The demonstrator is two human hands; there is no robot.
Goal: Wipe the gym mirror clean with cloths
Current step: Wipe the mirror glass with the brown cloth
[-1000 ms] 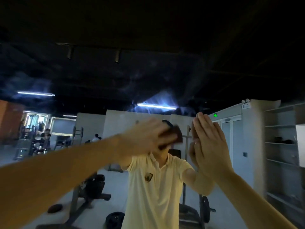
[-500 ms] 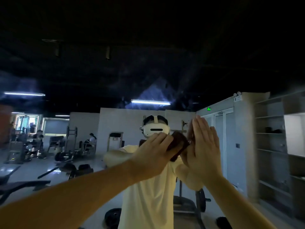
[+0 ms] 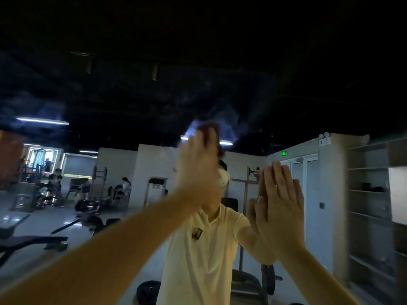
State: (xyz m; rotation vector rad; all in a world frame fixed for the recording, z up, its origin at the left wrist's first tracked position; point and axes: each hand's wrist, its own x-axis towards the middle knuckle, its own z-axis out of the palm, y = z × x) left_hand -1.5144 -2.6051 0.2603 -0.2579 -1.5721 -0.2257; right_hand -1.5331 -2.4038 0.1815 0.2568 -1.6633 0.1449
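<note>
The gym mirror [image 3: 242, 102] fills the view, and hazy smears show on the glass high up at the centre against the dark reflected ceiling. In it stands the reflection of the person [image 3: 198, 260] in a pale shirt.

The change is in the left hand [image 3: 198, 168]. Half a second ago it worked low, just beside the right hand, at the level of the reflected head. Now it has swept up and to the left and is blurred with motion. The dark cloth [image 3: 209, 129] is against the glass above the reflected head, showing past the fingertips. The blur hides whether the fingers curl round it or press it flat.

The right hand [image 3: 279, 208] has kept its place on the right. It lies flat on the mirror, fingers straight and together, meeting their own reflection, and holds nothing. A ring [image 3: 276, 185] shows on one finger.

The stroke is probably climbing toward the smeared patch, so the wiping looks to be mid-course, with the upper glass not yet clean. The braced palm may leave fresh marks to wipe.
</note>
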